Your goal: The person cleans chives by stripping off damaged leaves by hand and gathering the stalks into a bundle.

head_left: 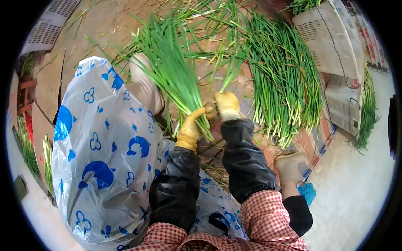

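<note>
My left hand (190,129), in a yellow glove, is wrapped round the lower stems of a thick bunch of garlic chives (173,69). The long green leaves fan up and to the left, and the cut ends stick out below the fist. Just to its right, my right hand (227,105), also gloved in yellow, is closed on the base of a few garlic chives (232,75) that point away from me. Beside it on the right lies a large pile of garlic chives (287,79), pale ends towards me.
Loose leaves and scraps (209,39) litter the ground ahead. White plastic crates (335,46) stand at the right, with another crate (48,27) at the far left. A clear plastic sheet with blue prints (121,167) covers my left leg. My boots (144,83) flank the work area.
</note>
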A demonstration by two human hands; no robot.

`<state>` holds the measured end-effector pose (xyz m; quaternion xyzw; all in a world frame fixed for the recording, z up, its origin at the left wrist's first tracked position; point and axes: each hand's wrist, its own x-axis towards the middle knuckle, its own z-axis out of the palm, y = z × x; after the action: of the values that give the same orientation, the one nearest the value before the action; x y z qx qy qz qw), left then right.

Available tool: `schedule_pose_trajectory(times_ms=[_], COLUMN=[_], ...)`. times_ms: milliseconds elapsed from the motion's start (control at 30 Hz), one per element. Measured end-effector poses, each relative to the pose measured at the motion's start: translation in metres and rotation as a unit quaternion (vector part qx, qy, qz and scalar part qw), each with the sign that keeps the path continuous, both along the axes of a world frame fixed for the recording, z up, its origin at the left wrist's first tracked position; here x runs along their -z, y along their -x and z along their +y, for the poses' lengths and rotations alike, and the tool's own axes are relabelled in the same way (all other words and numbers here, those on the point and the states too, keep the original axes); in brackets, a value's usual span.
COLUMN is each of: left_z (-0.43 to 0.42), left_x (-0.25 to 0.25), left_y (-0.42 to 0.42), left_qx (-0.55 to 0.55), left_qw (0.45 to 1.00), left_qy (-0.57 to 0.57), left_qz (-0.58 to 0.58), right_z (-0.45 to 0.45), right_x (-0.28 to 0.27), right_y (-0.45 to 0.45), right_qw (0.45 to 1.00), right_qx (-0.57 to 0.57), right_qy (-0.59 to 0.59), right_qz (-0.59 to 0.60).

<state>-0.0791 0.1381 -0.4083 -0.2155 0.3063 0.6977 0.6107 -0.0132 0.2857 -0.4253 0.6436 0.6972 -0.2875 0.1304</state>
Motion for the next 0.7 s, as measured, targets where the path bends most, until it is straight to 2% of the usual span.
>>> schedule_pose_trajectory(times_ms=[33,67,133,200,233,267,300,333,367,433,467,500,533,567,633,700], left_z=[-0.001,-0.001,0.006,0.01,0.012,0.013,0.016,0.015,0.018,0.028,0.036,0.043,0.046,0.05,0.057,0.05], left_x=[0.001,0.001,-0.002,-0.003,0.0,0.0,-0.015,-0.014,-0.022,-0.045,-0.059,-0.078,-0.081,-0.08,-0.083,-0.077], left_y=[0.001,0.001,-0.002,-0.004,-0.003,-0.006,-0.004,-0.003,-0.003,0.006,0.012,0.017,0.023,0.022,0.017,0.021], left_qx=[0.012,0.026,0.028,0.034,0.055,0.077,0.068,0.1,0.078,0.052,0.046,0.025,0.073,0.06,0.012,0.08], left_qw=[1.0,0.999,0.998,0.997,0.998,0.996,0.995,0.993,0.993,0.984,0.973,0.974,0.964,0.963,0.966,0.974], left_qy=[0.011,0.022,0.044,0.065,0.011,-0.044,-0.072,-0.035,-0.005,0.038,0.05,0.029,0.027,0.01,-0.011,-0.012], left_qz=[0.012,0.023,0.034,0.033,0.017,0.001,0.0,0.059,0.084,0.166,0.221,0.224,0.253,0.261,0.257,0.21], right_z=[0.006,0.005,-0.003,-0.026,-0.049,-0.064,-0.069,-0.071,-0.066,-0.049,-0.046,-0.042,-0.039,-0.047,-0.087,-0.112], right_x=[-0.001,0.002,-0.044,-0.04,-0.079,-0.073,-0.076,-0.079,-0.077,-0.054,-0.04,-0.016,0.007,0.026,0.054,0.064], right_y=[-0.009,-0.026,-0.034,-0.05,-0.035,-0.049,-0.055,-0.061,-0.069,-0.09,-0.096,-0.092,-0.087,-0.075,-0.049,-0.043], right_qw=[0.999,0.995,0.976,0.956,0.988,0.964,0.97,0.968,0.97,0.967,0.968,0.981,0.971,0.972,0.99,0.997], right_qx=[0.031,0.071,0.131,0.112,-0.022,-0.214,-0.163,-0.111,-0.106,0.123,0.132,0.116,0.103,0.085,0.022,-0.023], right_qy=[0.005,-0.036,0.022,0.057,0.03,-0.101,-0.039,0.022,0.019,-0.114,-0.116,-0.152,-0.167,-0.138,-0.085,-0.054], right_qz=[-0.006,0.062,0.175,0.264,0.152,0.124,0.174,0.224,0.218,0.19,0.181,0.022,-0.139,-0.173,-0.111,-0.053])
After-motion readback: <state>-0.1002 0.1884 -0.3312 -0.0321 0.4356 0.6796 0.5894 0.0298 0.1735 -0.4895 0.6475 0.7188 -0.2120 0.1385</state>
